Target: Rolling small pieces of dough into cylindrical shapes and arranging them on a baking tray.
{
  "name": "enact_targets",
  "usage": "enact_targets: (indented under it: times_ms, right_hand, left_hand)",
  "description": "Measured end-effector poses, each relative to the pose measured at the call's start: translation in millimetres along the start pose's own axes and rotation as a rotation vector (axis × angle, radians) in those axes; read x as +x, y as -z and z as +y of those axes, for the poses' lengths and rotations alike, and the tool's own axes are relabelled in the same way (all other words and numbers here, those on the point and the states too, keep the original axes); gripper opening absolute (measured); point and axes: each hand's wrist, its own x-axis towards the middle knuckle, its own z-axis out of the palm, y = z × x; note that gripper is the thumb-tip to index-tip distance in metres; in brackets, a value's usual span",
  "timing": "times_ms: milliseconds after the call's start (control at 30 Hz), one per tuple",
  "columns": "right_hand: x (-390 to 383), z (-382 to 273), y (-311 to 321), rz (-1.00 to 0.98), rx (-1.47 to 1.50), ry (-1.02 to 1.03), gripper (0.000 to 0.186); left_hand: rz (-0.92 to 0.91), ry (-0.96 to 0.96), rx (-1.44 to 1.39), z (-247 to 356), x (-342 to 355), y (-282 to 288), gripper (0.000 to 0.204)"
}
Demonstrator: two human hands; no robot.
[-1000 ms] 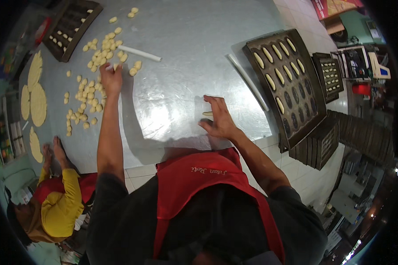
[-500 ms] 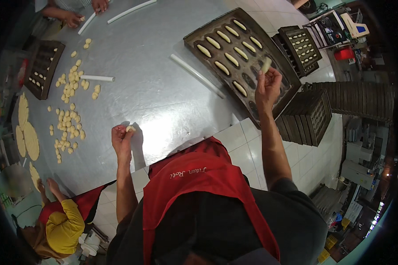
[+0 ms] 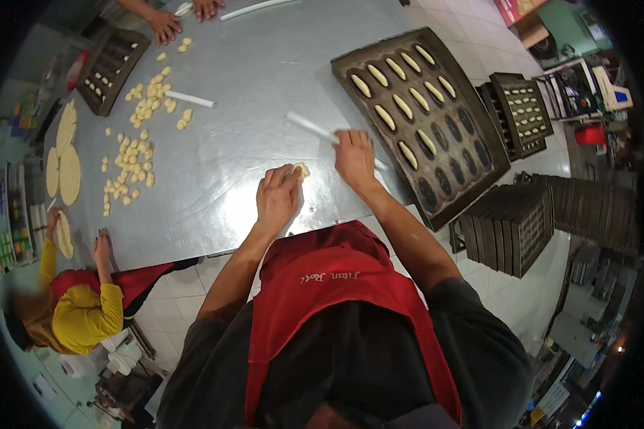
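Dough piece (image 3: 302, 170) is pinched at the fingertips of the left hand (image 3: 277, 196) near the surface's (image 3: 243, 107) near edge, beside the released right hand (image 3: 354, 159). Shaping is judged under way; a careful transfer into an unfilled cup of the mould tray (image 3: 472, 182) is called for next.

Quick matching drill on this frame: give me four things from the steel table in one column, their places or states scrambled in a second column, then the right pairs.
Things:
1. left hand
2. right hand
3. big baking tray
4. flat dough rounds

Places or states:
A. at the far left edge of the steel table
B. flat on the table beside a thin white rolling stick
C. resting on a small dough piece
D. partly filled with oblong dough shapes, some moulds bare

Pairs: 1-C, 2-B, 3-D, 4-A
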Motion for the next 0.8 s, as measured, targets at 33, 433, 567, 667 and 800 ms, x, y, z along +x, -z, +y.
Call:
enact_targets:
  times_ms: [33, 433, 567, 667, 800]
  right_hand:
    - [-21.5, 1.8, 5.5, -0.108, 0.031, 0.086, 0.039]
    - [-41.5, -40.7, 0.0, -0.146, 0.208, 0.310, 0.056]
    - [-58.0, -20.4, 8.3, -0.529, 0.354, 0.067, 0.041]
    - [-34.3, -24.6, 4.3, -0.151, 0.219, -0.034, 0.033]
    - [-15.2, -49.1, -3.8, -0.148, 0.043, 0.369, 0.042]
  left_hand:
    - [0.004, -0.030, 0.070, 9.7, -2.2, 13.0, 0.046]
    - [-0.022, -0.006, 0.265, -28.3, 26.2, 16.3, 0.075]
    - [-0.188, -0.207, 0.155, -2.9, -38.0, 20.6, 0.071]
    - [-0.188, -0.230, -0.071, -3.1, -43.7, 9.6, 0.065]
    - [0.089, -0.017, -0.029, 12.3, 14.5, 11.1, 0.053]
